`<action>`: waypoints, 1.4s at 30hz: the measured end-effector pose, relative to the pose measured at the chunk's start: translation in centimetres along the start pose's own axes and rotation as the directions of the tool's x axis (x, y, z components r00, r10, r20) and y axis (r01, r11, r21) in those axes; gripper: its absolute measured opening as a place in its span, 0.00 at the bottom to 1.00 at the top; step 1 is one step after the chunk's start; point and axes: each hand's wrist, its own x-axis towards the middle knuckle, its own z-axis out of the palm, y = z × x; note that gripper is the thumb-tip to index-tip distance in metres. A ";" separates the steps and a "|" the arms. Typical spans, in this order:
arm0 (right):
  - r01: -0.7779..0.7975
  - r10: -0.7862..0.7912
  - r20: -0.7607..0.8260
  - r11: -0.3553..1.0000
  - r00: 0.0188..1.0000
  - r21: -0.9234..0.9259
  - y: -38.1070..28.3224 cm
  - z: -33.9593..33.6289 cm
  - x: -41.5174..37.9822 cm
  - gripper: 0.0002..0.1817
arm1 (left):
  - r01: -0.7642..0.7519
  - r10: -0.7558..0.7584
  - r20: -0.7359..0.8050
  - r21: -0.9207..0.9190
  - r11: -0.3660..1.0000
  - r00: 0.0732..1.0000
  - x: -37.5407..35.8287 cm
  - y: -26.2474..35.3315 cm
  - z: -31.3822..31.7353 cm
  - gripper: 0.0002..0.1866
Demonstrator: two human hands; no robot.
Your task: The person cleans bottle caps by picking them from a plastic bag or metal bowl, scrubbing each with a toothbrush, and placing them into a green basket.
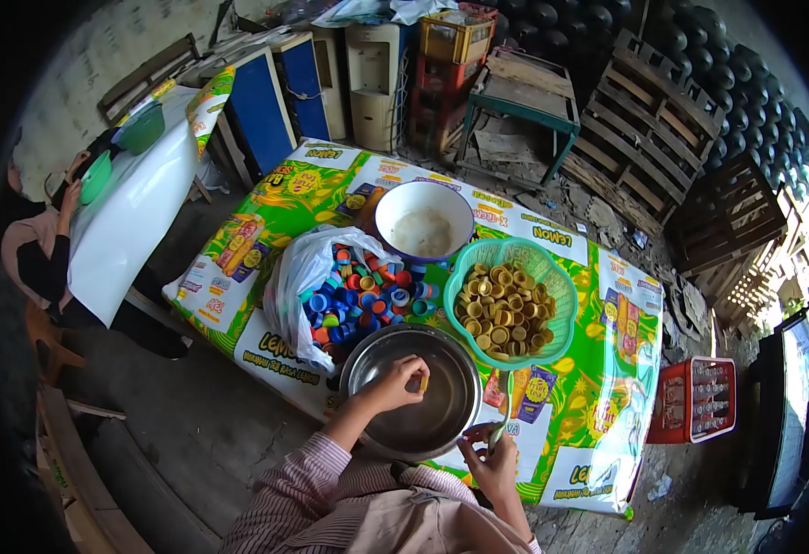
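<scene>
My left hand (397, 384) is over the steel basin (414, 427), fingers pinched on a small yellow bottle cap (424, 382). At the basin's right edge, my right hand (490, 454) grips a slim metal utensil (505, 417) pointing away from me; its exact kind is unclear. Beyond the basin lies an open white plastic bag (286, 288) full of blue, red, green and white bottle caps (368, 294). To its right, a green plastic basket (557, 277) holds many yellow caps (504, 309). A white enamel bowl (425, 224) with a dark rim stands behind them.
A patterned green and yellow cloth (598, 369) covers the table. At far left a person (40, 222) sits at another table (137, 212), hands at a green bowl (96, 177). A red crate (695, 399) stands right; wooden pallets (645, 129) and a small table (525, 88) are behind.
</scene>
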 end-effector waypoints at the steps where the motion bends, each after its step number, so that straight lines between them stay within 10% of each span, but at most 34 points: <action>1: -0.051 0.051 -0.003 0.998 0.999 0.043 0.5 0.3 0.2 0.11 | 0.004 -0.003 0.019 -0.047 0.999 1.000 -0.2 0.1 0.0 0.17; 5: -0.027 0.028 0.099 1.000 0.995 -0.011 0.6 0.7 1.1 0.10 | -0.055 0.044 -0.059 -0.204 0.977 0.997 -0.4 0.4 0.8 0.18; 12: 0.039 -0.043 0.062 0.997 0.997 0.071 -1.5 1.0 2.2 0.12 | -0.138 0.149 -0.142 0.086 0.987 0.979 -0.1 3.3 0.4 0.21; 14: 0.109 -0.089 0.130 0.982 0.988 -0.152 -1.7 0.5 2.3 0.13 | -0.012 0.019 -0.040 0.178 0.984 0.999 -1.1 2.5 0.7 0.18; 19: 0.076 -0.069 0.121 0.996 0.990 -0.048 -2.0 0.3 3.0 0.14 | 0.012 0.035 -0.113 0.394 0.919 0.993 -1.7 2.7 1.1 0.14; 27: 0.100 -0.085 0.178 0.992 0.980 -0.076 -2.6 -0.3 2.6 0.13 | 0.159 -0.126 -0.126 0.302 0.940 0.984 -2.2 5.2 0.2 0.10; 32: 0.131 -0.100 0.221 0.983 0.970 -0.129 -1.8 -0.6 2.2 0.21 | 0.087 -0.112 -0.194 -0.137 0.987 0.975 -2.0 5.0 0.2 0.12; 35: 0.145 -0.114 0.194 0.977 0.974 -0.154 -2.1 -0.7 2.0 0.23 | 0.044 -0.233 -0.180 -0.696 0.717 0.956 -2.1 4.5 -0.3 0.14; 42: 0.224 -0.194 0.227 0.968 0.954 -0.116 -2.0 1.0 0.3 0.28 | 0.111 -0.277 -0.057 -0.827 0.552 0.959 -3.1 4.4 -1.5 0.16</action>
